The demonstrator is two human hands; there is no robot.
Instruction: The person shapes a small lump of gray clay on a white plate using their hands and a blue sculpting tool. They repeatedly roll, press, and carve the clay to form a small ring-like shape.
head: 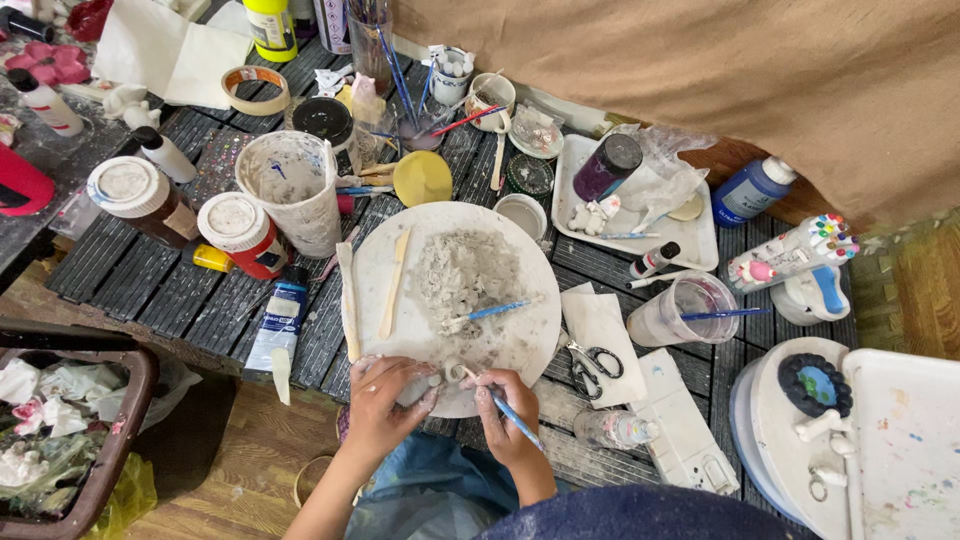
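Note:
My left hand, smeared with grey clay, rests on the near edge of a round white board and pinches a small pale clay piece. My right hand grips a blue-handled tool whose tip touches that piece. A heap of grey clay lies in the middle of the board. Beside the heap lies a second blue-handled brush. Two flat wooden sticks lie on the board's left part.
Paint jars, a smeared white cup, a blue paint tube, scissors, a water cup and a white tray crowd the dark slatted table. A brown bin of scraps stands at the left.

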